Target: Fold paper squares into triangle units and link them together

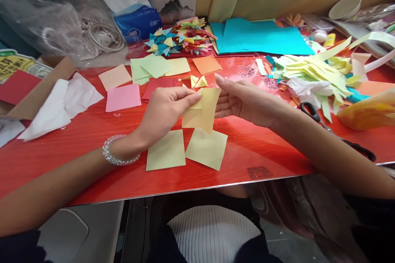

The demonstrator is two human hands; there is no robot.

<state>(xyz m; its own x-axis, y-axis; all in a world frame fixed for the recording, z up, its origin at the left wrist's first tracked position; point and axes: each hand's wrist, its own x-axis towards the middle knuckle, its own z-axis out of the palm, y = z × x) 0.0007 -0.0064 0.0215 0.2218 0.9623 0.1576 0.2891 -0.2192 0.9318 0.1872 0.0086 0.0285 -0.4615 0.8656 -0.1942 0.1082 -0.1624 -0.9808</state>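
My left hand (pixel 166 109) pinches a creased piece of yellow paper (pixel 207 109) between thumb and fingers, holding it up above the red table (pixel 120 176). On the paper's right side is my right hand (pixel 237 98), its thumb raised and its fingers stretched out behind the edge; whether it touches the paper is hard to tell. Below the hands lie two pale yellow-green squares, a left square (pixel 166 151) and a right square (pixel 207 149), side by side. Just beyond the paper sit small folded yellow pieces (pixel 196 81).
Behind are stacks of pink (pixel 123 98), green (pixel 156 65) and orange paper (pixel 207 64), a pile of folded pieces (pixel 182 37) and blue sheets (pixel 262 38). Paper strips (pixel 308 72) and black-handled scissors (pixel 336 129) lie right; a cardboard box (pixel 43 86) stands left.
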